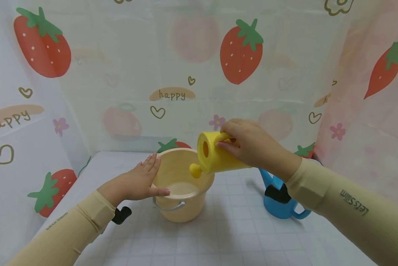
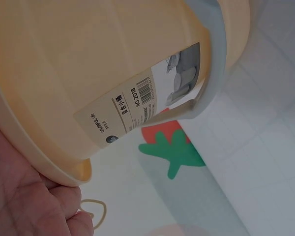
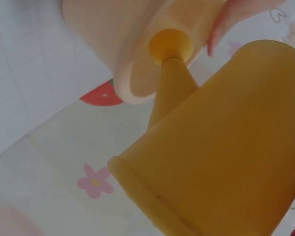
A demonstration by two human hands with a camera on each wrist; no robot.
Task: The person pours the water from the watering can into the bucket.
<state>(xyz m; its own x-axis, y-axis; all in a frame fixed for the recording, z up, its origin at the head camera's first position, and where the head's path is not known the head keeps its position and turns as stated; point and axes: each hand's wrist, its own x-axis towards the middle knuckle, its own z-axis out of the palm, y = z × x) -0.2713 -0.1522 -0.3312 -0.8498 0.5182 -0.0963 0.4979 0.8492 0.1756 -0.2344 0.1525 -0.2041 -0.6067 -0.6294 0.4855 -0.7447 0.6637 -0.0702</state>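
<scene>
A cream bucket stands upright on the table, a printed label on its side. My left hand rests on the bucket's left rim, fingers straight and thumb lying along the front rim. My right hand grips a yellow watering can by its handle, tilted over the bucket's right side. The can's spout head hangs over the bucket's mouth; in the right wrist view the spout points at the opening. No water is visible leaving the spout.
A blue watering can stands on the right of the table, partly hidden by the right forearm and black wrist camera. The bucket's grey handle hangs at its front. A strawberry-print curtain surrounds the white gridded tabletop.
</scene>
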